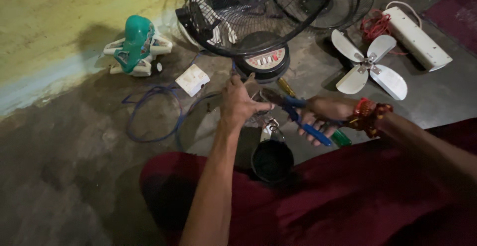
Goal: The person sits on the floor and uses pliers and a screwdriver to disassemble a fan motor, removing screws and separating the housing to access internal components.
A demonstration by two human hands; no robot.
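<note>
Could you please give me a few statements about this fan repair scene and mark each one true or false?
1. The right hand holds blue-handled pliers. True.
2. The white fan blade is mounted inside the fan guard. False: it lies loose on the floor, to the right of the guard.
3. The left hand rests on the green toy. False: the toy stands apart by the wall; the hand is in front of the fan base.
4. A blue cable loops on the floor left of the hands. True.
5. A red cord lies beside the white power strip. True.
</note>
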